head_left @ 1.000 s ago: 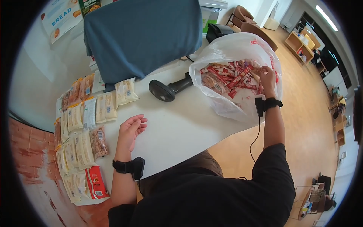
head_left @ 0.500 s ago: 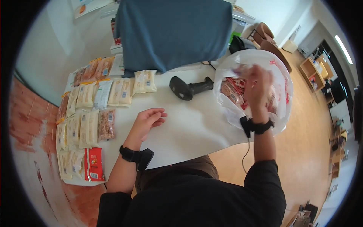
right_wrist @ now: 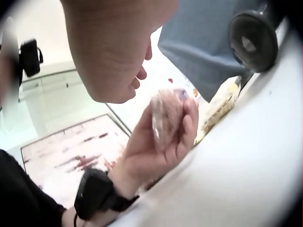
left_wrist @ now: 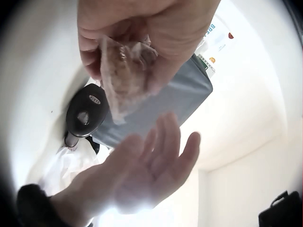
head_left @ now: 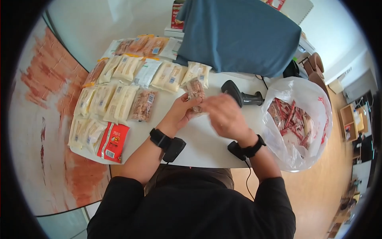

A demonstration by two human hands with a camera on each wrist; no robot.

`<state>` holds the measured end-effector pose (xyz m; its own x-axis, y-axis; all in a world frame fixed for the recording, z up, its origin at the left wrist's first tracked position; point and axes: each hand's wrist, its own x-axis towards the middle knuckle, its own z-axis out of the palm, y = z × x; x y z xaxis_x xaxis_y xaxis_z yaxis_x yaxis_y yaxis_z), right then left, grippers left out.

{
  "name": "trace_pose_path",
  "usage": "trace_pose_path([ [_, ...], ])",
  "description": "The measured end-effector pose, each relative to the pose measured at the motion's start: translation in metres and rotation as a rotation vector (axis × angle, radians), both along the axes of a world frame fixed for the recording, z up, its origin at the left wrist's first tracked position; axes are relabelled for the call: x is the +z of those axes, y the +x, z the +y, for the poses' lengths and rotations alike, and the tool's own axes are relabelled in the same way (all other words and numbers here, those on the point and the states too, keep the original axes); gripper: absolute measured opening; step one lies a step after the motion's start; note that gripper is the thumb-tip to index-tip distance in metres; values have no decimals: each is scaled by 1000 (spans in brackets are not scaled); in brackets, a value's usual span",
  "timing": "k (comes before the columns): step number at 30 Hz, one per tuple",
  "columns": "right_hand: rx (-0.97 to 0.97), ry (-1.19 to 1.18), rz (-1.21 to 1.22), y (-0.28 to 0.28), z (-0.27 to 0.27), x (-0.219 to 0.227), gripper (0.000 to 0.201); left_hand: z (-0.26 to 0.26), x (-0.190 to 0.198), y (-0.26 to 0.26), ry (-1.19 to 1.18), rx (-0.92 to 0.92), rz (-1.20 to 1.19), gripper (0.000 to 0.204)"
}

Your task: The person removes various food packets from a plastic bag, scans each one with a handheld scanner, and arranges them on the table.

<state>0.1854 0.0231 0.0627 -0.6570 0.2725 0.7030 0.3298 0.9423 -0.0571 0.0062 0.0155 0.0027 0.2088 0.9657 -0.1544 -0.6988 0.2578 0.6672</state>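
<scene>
White tabletop (head_left: 203, 147) lies below; the right hand (head_left: 226, 116) has come away from the plastic bag (head_left: 296, 161), fingers apart, while the left hand (head_left: 181, 111) now clamps thumb and fingers round a clear, pinkish-brown packet (head_left: 195, 88).

left hand (head_left: 183, 110) curls its fingers (right_wrist: 188, 126), right hand (head_left: 227, 118) near it with fingers extended.

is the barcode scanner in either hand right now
No, the scanner lies on the white table, while the left hand holds a clear packet.
</scene>
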Motion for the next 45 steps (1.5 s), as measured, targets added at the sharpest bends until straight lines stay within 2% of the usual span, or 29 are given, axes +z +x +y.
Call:
trace_pose_path([
  [1,-44,-50,57,9,5,3,37,2,-1,-3,-7,21,-5,29],
  [3,-355,-214,162,30,19,-1,44,7,-2,-6,-21,62,-19,29],
  [5,-628,-467,104,56,34,-10,48,8,-6,-9,40,101,37,28],
  [7,-605,-474,8,79,51,-33,51,10,-12,-11,89,126,147,31],
  [11,-609,-444,-134,81,54,-49,57,8,-11,-8,74,126,166,27],
  [14,-518,-367,29,73,43,-36,51,6,-5,-4,4,126,112,23],
  [17,-316,-872,338,49,24,-30,38,4,-5,0,57,111,95,27],
  [20,-39,-1352,137,23,10,-23,27,2,-12,5,157,44,67,33],
  [22,-21,-1479,262,25,10,-28,24,0,-11,13,238,46,138,33],
  [23,-11,-1540,323,26,12,-30,22,0,-12,12,260,-10,197,39],
  [25,7,-1523,512,38,22,-39,14,1,-13,3,308,-118,311,51],
  [27,45,-1550,794,45,27,-35,12,1,-11,-1,347,-169,117,59],
  [28,40,-1511,820,52,31,-37,11,1,-9,-1,366,-192,19,62],
  [31,6,-1451,757,64,34,-34,11,-8,18,1,104,-288,-160,70],
  [35,-94,-1265,423,58,23,-18,12,-3,5,0,229,-328,403,52],
  [37,-170,-1200,533,58,26,-23,20,-6,3,5,258,-277,612,42],
  [38,-207,-1165,588,58,29,-25,24,-4,2,3,199,-238,578,38],
  [41,-661,-675,299,81,42,-26,41,1,-3,-2,57,-95,488,31],
  [43,-620,-429,17,103,56,-51,49,2,-5,-4,7,19,446,29],
  [44,-597,-305,-119,99,55,-50,53,4,-7,-6,-29,51,435,31],
  [45,-616,-368,-104,94,54,-50,54,6,-9,-8,-42,80,363,32],
])
